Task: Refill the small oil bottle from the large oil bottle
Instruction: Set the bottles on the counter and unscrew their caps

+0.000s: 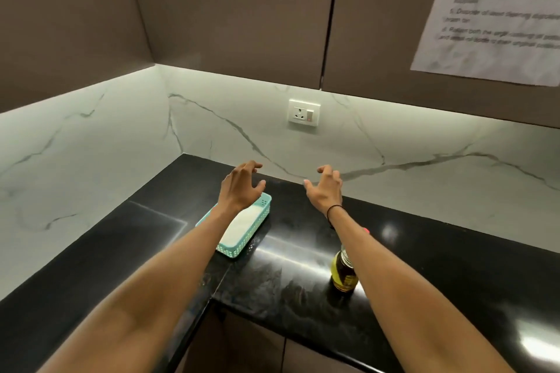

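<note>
1. A black polished counter [303, 288] runs along a white marble-patterned wall and turns a corner at the left.
2. Two bare forearms reach forward from the bottom of the view, over the counter and toward the wall.
3. The left hand [241, 183] is raised above the far end of a basket. Its fingers are spread and loosely bent, and its grip is wide, holding nothing.
4. The right hand [325, 188] is raised at about the same height, near the wall, well apart from the left hand. Its fingers are also spread and bent, the grip wide and empty. A thin dark band circles the right wrist.
5. The small oil bottle [344, 274] stands upright on the counter, just beside the right forearm on its inner side, partly hidden by it. It is clear glass with yellow oil inside and a label on its front. Neither hand touches it.
6. A turquoise plastic basket [239, 247] with perforated sides lies on the counter beneath the left wrist, holding something flat and white.
7. A white wall socket [304, 113] sits on the marble wall above and between the hands.
8. Brown cabinets [227, 9] hang above, and a printed paper sheet [497, 9] is stuck to the right cabinet door; its text is too blurred to read.
</note>
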